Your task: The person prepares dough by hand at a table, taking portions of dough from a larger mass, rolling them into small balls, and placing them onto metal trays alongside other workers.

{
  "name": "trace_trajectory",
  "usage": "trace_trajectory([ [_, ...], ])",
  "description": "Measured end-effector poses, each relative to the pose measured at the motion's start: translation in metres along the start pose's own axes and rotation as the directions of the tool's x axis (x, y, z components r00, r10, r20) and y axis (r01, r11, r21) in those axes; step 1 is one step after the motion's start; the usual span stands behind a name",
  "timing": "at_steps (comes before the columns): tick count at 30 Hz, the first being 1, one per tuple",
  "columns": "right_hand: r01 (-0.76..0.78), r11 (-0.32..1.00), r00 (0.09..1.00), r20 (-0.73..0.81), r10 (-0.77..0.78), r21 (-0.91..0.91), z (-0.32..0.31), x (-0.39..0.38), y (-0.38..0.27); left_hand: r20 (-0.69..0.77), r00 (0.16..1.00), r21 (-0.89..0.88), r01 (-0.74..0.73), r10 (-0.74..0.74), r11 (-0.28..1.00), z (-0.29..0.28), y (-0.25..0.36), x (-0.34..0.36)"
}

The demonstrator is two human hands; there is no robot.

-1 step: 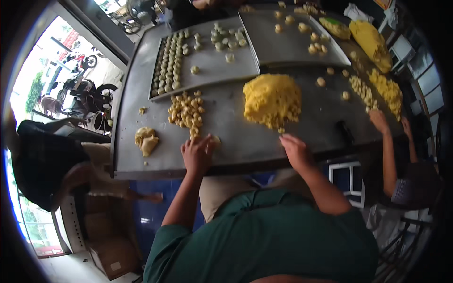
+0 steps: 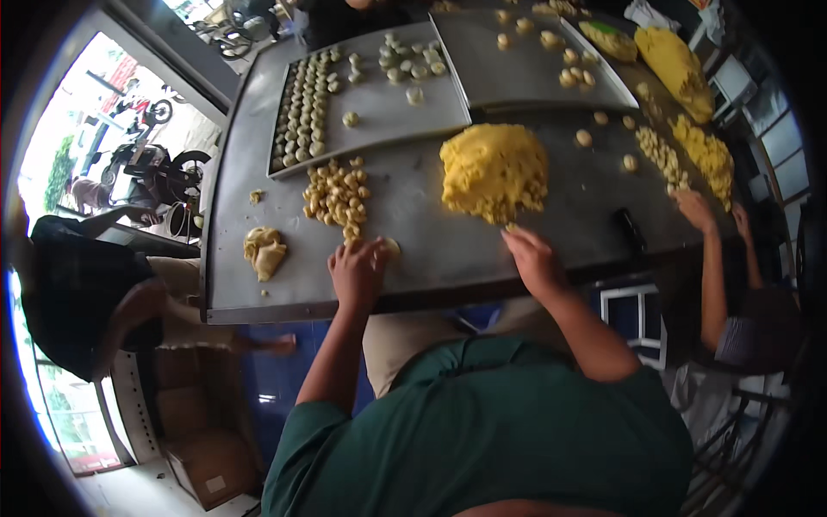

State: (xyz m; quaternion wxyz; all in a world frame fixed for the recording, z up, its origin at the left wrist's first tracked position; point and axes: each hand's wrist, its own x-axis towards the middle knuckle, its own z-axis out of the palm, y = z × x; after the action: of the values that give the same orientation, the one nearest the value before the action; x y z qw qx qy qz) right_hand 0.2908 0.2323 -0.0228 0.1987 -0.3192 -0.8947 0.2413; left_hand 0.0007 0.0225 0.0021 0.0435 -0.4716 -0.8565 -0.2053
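Observation:
Palm down on the metal table, my left hand (image 2: 357,271) has its fingers slightly spread at the near end of a pile of small dough balls (image 2: 336,194). A pale flattened dough piece (image 2: 393,247) lies beside its thumb side, partly hidden. My right hand (image 2: 536,258) reaches to the near edge of a big mound of crumbly yellow filling (image 2: 493,168). Its thumb and fingertips are pinched on a small lump of yellow filling (image 2: 511,227). Left of the dough balls sits a larger lump of dough (image 2: 264,252).
One tray (image 2: 375,129) holds rows of round filled pieces; another tray (image 2: 508,90) beside it has scattered ones. A black object (image 2: 630,229) lies right of my right hand. A co-worker's hands (image 2: 696,209) work at the right; another person (image 2: 95,293) is at the left.
My right hand has moved slightly forward, so its fingertips now meet the small lump at the mound's near edge. My left hand stays beside the dough balls. The view has tilted slightly.

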Motion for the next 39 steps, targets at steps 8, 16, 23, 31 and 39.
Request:
trace_trajectory([
  [8,0.101,0.990,0.970,0.229,-0.077,-0.097,-0.027,0.030,-0.033,-0.082,0.996,-0.042,-0.034,0.030,0.999,0.012,-0.004,-0.008],
  [16,0.242,0.970,0.969,0.044,-0.243,0.023,-0.020,-0.018,0.002,0.238,0.935,-0.786,0.345,-0.263,0.514,0.003,0.028,-0.018],
  [23,0.162,0.923,0.975,-0.090,-0.205,-0.350,0.002,0.002,-0.005,0.617,0.781,-0.774,0.581,-0.096,-0.252,0.003,0.068,-0.002],
  [31,0.280,0.935,0.921,-0.213,-0.325,-0.217,-0.068,-0.026,0.024,0.642,0.767,-0.732,0.613,0.000,-0.297,0.004,0.058,-0.015],
  [39,0.406,0.890,0.887,-0.323,-0.330,0.206,-0.031,0.006,-0.054,0.669,0.707,-0.658,0.707,0.229,-0.259,0.005,0.094,0.000],
])
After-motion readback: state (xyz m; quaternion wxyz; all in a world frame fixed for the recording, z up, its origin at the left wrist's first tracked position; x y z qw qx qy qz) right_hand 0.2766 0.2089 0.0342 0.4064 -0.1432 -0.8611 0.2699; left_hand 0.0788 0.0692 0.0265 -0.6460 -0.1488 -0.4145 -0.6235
